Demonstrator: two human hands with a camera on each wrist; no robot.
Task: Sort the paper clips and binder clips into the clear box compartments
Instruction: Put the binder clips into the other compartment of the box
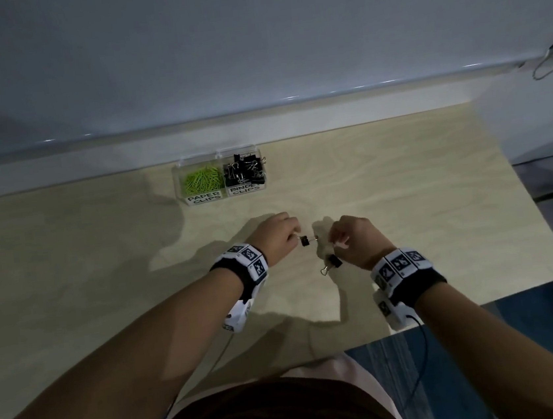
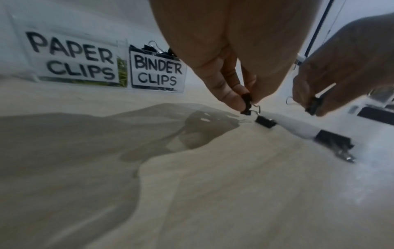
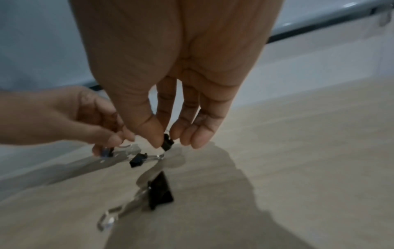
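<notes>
We are near the end, judging by the clear box: its left compartment holds green paper clips, its right a heap of black binder clips. Nearer us than the box, our left hand and our right hand each pinch a small binder clip with curled fingers. A small clip and a larger clip lie on the desk by our hands, waiting

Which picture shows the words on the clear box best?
The left wrist view: the clear box is close, so "PAPER CLIPS" and "BINDER CLIPS" read clearly. In the head view the clear box is far, its labels small. The right wrist view does not show it.
</notes>
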